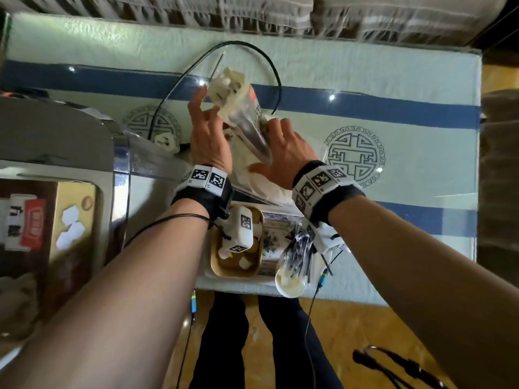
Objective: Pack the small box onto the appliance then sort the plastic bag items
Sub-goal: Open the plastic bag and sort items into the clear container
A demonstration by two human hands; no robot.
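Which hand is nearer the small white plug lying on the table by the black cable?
Left. The left hand is just right of the white plug; the right hand is farther right.

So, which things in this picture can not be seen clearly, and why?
- Plastic bag, head view: motion blur and glare hide its contents, apart from a white plug-like part.
- Right hand: its fingers go behind the bag, so the grip is unclear.
- Appliance: cut off by the left edge.
- Box label: too blurred to read.
- Tan tray: partly covered by the left wrist device.
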